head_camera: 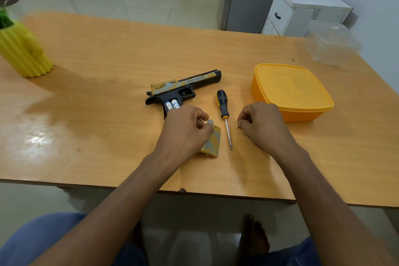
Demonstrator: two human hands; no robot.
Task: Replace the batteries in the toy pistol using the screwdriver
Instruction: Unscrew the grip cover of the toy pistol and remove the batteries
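On the bench (108, 71) the toy pistol (183, 88) lies with batteries (172, 104) exposed in its grip, the screwdriver (224, 114) beside it, the left hand (185, 129) fingers pinching the loose cover (212, 142) and the right hand (263, 123) fingers curled, pinching something tiny.

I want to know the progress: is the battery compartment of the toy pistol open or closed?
Open. Two batteries show in the grip of the toy pistol; the cover lies apart.

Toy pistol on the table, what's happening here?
A person is mid battery swap. The toy pistol lies on the table with its grip open and two batteries showing. The left hand holds the removed grip cover. The right hand pinches something tiny, possibly the screw. The screwdriver lies between the hands, untouched.
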